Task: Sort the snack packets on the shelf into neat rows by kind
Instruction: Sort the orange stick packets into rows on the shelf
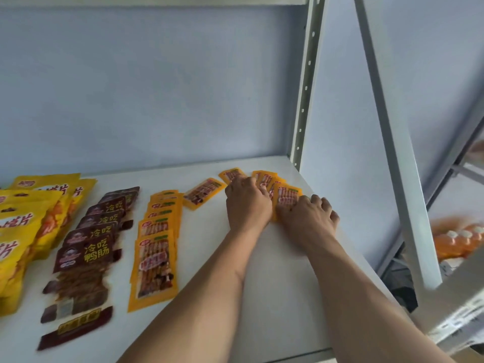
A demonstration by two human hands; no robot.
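Both hands lie on a loose cluster of small orange packets (286, 197) at the back right of the white shelf (275, 284), hiding much of it. The left hand (247, 203) curls its fingers onto them; the right hand (309, 214) presses one packet flat, fingers spread. Left of the cluster, one tilted orange packet (204, 193) points diagonally, beside a neat orange row (157, 244) running front to back.

White shelf (262, 297) carries yellow bags (23, 231), brown packets (86, 247), orange packets (157, 247).
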